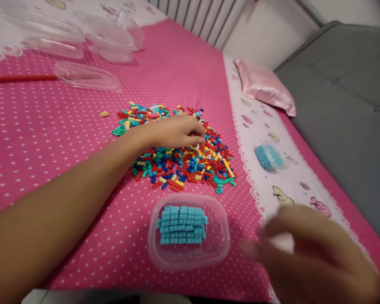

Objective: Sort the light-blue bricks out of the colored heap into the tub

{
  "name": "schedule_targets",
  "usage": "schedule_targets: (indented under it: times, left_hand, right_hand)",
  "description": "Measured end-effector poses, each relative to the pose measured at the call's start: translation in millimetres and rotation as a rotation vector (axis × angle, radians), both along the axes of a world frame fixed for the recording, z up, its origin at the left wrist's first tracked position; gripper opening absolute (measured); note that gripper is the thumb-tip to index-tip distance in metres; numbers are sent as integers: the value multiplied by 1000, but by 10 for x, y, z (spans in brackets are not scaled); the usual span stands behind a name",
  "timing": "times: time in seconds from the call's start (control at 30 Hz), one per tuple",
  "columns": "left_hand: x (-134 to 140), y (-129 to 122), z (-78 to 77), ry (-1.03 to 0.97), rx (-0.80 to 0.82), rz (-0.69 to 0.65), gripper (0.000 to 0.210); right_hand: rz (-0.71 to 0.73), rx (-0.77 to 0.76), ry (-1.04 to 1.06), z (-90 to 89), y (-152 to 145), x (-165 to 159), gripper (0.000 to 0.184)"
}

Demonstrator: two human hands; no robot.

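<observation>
Clock centred on loose brick pile (177,166), spread on pink dotted cloth (190,55). Done, by look of it: light-blue bricks (182,226) lined up in snug rows inside clear tub (218,240), six o'clock. Second tub (272,157) at three, blue contents. Left: big mixed jumble, many colours, so plenty to go, I'd judge. Left hand (183,131) over pile, fingers curled down; can't tell if brick gripped. Right hand (310,249) at four, blurred, fingers bent; grip can't be told.
</observation>
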State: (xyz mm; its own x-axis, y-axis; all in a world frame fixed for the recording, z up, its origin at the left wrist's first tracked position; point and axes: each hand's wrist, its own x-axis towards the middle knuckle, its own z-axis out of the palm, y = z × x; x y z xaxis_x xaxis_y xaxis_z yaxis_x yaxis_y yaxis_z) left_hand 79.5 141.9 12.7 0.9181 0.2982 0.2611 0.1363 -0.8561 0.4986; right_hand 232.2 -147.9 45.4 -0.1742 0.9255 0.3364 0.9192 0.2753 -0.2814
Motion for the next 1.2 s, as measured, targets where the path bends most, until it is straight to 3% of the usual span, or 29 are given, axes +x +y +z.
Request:
schedule_targets:
  times: [0.1, 0.2, 0.63, 0.97, 1.07, 1.2]
  left_hand:
    - [15, -9, 10, 5, 12, 21, 23]
    - [32, -18, 24, 33, 17, 23, 23]
    - [48, -29, 10, 68, 14, 18, 24]
    - [14, 11, -4, 37, 14, 4, 26]
    - [-60, 64, 9, 36, 81, 161, 26]
    - [-238, 190, 3, 9, 155, 561, 33]
  right_hand:
    - [138, -112, 27, -76, 298, 46, 29]
    - [251, -230, 72, -190, 400, 114, 47]
    - [231, -253, -41, -220, 320, 110, 43]
    - [234, -315, -14, -255, 298, 145, 38]
    - [237, -298, 26, -305, 274, 169, 42]
    - [97, -204, 268, -369, 524, 193, 54]
